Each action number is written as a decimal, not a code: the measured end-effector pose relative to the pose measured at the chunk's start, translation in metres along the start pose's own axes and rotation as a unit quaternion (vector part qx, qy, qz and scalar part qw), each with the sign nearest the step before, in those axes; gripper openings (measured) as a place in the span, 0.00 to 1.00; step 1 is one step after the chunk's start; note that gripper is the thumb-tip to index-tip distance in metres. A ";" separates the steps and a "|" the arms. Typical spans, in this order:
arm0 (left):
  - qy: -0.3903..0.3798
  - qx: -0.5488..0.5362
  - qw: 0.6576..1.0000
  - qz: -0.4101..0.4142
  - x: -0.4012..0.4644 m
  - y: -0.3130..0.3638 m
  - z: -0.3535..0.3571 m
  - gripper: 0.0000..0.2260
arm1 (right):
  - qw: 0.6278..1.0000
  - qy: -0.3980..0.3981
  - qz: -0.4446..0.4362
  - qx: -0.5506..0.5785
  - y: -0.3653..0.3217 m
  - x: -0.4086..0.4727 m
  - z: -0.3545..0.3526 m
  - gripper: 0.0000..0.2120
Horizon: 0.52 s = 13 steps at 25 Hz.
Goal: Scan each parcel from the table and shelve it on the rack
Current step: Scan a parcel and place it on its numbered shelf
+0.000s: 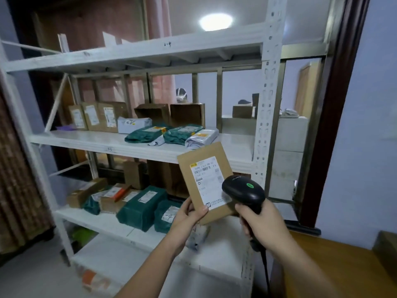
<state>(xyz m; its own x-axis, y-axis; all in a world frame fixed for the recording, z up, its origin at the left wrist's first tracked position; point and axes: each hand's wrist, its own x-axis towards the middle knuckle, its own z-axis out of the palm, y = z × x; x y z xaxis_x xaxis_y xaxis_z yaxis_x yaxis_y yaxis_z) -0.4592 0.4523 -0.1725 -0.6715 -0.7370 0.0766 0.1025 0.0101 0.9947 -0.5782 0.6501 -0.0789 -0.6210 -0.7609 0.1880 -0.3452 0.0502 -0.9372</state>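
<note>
The parcel (206,181), a flat brown envelope, is pinched at its lower corner by my left hand (189,214) and tilted label-up, in mid-air in front of the rack (137,147), so that the barcode faces the scanner (243,193), which my right hand (263,224) grips closed around the handle (green lamp lit, head just over the label's right edge). Beyond the grip, the rack's white middle shelf holds green and grey mailers with bare board to their right, a likely slot; the wooden table (335,267) sits lower right in a dim, blue-walled room.

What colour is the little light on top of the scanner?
Green, on the black scanner in the right hand; head view.
</note>
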 end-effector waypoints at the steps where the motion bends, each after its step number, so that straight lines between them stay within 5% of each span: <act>1: -0.002 0.006 1.000 0.015 0.013 0.013 -0.009 0.37 | 1.000 0.011 -0.015 -0.003 -0.010 0.009 0.009 0.11; 3: -0.012 0.019 0.999 0.041 0.042 0.036 -0.020 0.32 | 0.999 0.030 -0.034 -0.016 -0.028 0.025 0.020 0.12; 7: -0.041 0.040 0.994 0.089 0.103 0.085 -0.024 0.41 | 0.995 0.068 -0.064 -0.021 -0.058 0.054 0.023 0.12; 13: -0.094 0.075 0.985 0.125 0.176 0.131 0.008 0.41 | 0.992 0.089 -0.087 -0.027 -0.071 0.093 0.005 0.10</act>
<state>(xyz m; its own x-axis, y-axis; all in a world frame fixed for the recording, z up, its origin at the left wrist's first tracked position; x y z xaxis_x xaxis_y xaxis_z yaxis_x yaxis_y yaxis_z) -0.5703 0.3294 -0.0282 -0.7644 -0.5611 0.3176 0.1816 0.2853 0.9411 -0.6075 0.5726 0.0037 -0.6611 -0.6352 0.3993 -0.4930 -0.0334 -0.8694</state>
